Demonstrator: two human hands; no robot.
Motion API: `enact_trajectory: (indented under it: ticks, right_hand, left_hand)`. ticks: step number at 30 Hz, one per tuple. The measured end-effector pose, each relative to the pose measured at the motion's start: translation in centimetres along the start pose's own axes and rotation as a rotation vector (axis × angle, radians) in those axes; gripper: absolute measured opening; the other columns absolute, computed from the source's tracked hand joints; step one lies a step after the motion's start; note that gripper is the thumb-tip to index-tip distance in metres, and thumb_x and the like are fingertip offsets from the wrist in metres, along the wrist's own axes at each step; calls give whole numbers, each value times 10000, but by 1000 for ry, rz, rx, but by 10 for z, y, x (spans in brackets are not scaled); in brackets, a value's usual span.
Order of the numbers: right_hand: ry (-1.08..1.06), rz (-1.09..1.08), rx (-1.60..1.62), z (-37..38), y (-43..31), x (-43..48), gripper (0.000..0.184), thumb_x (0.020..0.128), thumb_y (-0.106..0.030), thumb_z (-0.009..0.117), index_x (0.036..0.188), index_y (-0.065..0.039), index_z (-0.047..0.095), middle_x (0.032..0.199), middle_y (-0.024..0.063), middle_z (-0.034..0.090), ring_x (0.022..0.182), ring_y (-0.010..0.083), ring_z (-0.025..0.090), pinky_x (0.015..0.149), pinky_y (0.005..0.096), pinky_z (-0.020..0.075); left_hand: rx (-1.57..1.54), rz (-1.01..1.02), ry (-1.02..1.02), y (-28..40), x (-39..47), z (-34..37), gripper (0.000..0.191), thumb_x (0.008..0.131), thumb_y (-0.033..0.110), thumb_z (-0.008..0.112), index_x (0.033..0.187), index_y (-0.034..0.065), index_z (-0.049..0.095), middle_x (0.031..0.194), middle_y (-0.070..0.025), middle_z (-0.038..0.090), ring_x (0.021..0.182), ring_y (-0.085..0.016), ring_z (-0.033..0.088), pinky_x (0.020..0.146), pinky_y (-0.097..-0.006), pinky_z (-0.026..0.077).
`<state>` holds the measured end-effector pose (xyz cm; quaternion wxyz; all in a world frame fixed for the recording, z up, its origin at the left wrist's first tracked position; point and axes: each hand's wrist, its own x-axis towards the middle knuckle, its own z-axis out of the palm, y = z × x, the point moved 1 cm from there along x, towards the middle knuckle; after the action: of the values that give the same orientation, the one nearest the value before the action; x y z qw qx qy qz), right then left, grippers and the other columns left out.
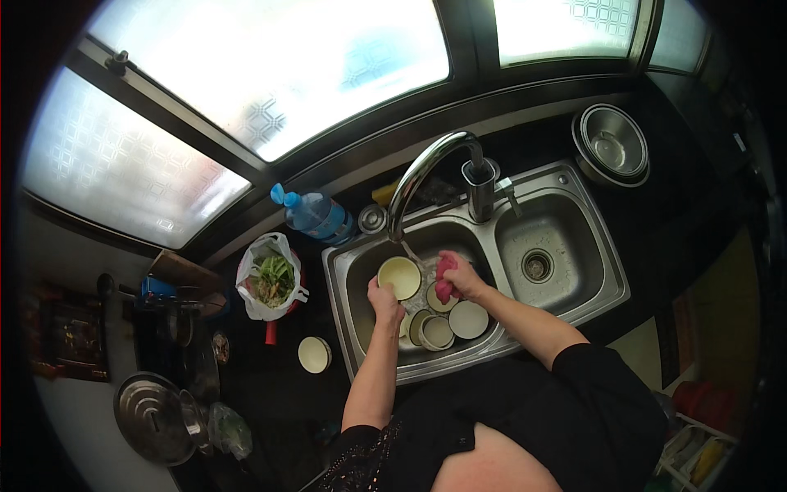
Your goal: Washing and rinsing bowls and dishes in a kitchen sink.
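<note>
My left hand [385, 302] grips the rim of a pale yellow bowl [399, 278] over the left basin of a stainless steel double sink [363, 277]. Just right of it, my right hand [462, 280] is closed around a crumpled pink cloth [445, 278]. Water runs from the curved chrome faucet [420, 166] beside the bowl. Below my hands, several bowls lie in the basin, among them a white one [468, 320] and a small stack [437, 333]. Part of another bowl [440, 297] is hidden behind the cloth and my right hand.
Left of the sink, a pale bowl [314, 355] sits on the black counter, with a bag of vegetable scraps [270, 280] and a large plastic bottle [323, 218] farther back. Nested metal bowls [613, 142] stand at the back right. A round metal lid [154, 418] lies at the left.
</note>
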<state>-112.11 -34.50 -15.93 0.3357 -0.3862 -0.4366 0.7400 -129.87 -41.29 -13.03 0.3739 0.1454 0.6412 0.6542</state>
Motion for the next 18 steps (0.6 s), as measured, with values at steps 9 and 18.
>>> enact_trajectory:
  ticks: [9, 18]
  right_hand:
    - [-295, -186, 309, 14, -43, -2, 592, 783, -188, 479, 1319, -1, 316, 1284, 155, 416, 1136, 227, 453, 981, 308, 330]
    - [-241, 122, 733, 39, -32, -15, 550, 815, -296, 567, 1271, -60, 369, 1148, 97, 514, 1030, 227, 517, 916, 354, 408]
  left_hand:
    - [188, -150, -359, -1, -29, 30, 209, 819, -12, 458, 1018, -34, 515, 915, -99, 591, 787, -192, 601, 670, -304, 500]
    - [519, -178, -99, 5, -29, 35, 238, 824, 171, 522, 751, -45, 587, 612, -134, 589, 563, -245, 599, 494, -350, 453]
